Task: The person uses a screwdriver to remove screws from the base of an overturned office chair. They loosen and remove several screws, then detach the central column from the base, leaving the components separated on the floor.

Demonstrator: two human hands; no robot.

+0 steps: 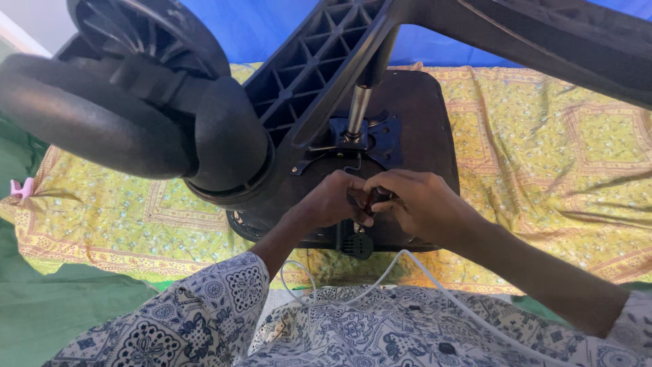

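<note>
An office chair lies upside down on a yellow patterned cloth. Its dark seat underside faces up, with a metal mounting plate and a steel gas cylinder rising to the black star base. A large black caster wheel fills the upper left, very close to the camera. My left hand and my right hand meet over the front of the seat underside. Together they grip a small dark tool handle with a reddish part. A black round knob sits just below them.
A thin white cable runs across my patterned clothing at the bottom. Green fabric lies at lower left, with a pink clip at the left edge. A blue surface stands behind the chair.
</note>
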